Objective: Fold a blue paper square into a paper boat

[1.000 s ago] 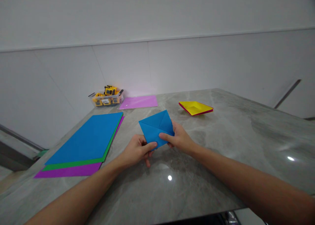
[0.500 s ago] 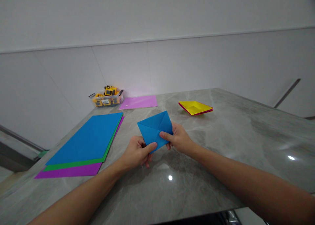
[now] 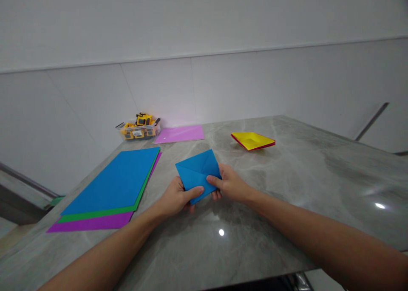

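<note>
A folded piece of blue paper (image 3: 196,172) with crease lines is held above the table, tilted toward the camera. My left hand (image 3: 180,195) pinches its lower left side, thumb on the front face and fingers behind. On the right side, my right hand (image 3: 229,182) grips the paper the same way, its thumb pressed near the middle. The fingers behind the paper are partly hidden.
Blue, green and purple sheets (image 3: 111,180) lie stacked at the left of the grey table (image 3: 287,235). Farther back are a clear bin (image 3: 138,131) of yellow toy vehicles, a pink sheet (image 3: 181,134) and a folded yellow and red paper (image 3: 253,141).
The blue paper has moved slightly down and left and tilted a little, with both hands still holding it. My left thumb lies slightly farther over its front.
</note>
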Available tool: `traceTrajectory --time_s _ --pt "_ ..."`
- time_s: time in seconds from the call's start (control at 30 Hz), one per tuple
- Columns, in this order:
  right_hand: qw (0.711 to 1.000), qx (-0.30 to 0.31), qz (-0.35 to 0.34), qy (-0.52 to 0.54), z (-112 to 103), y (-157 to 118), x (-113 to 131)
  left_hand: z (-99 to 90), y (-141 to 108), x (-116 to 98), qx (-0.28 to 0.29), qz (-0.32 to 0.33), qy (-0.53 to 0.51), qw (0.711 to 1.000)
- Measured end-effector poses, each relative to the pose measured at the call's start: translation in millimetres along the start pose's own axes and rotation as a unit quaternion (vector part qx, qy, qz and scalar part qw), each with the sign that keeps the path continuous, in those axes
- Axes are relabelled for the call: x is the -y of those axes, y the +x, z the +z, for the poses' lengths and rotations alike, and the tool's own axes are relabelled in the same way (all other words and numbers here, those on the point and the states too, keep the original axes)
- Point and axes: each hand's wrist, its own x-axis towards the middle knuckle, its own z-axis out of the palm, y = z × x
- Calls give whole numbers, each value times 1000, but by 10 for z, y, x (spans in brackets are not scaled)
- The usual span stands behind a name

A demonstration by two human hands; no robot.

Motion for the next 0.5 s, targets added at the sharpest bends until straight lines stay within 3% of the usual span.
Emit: traceTrajectory --time_s 0.17,0.33,0.5 --pt "1000 -6 -12 -2 -19 11 -11 -29 -3 -29 -16 6 21 1000" --pt "999 47 0 2 -85 33 -13 -76 -1 -28 -27 19 70 997" --pt "997 69 16 -14 -100 19 67 -56 -24 -57 -26 13 46 999"
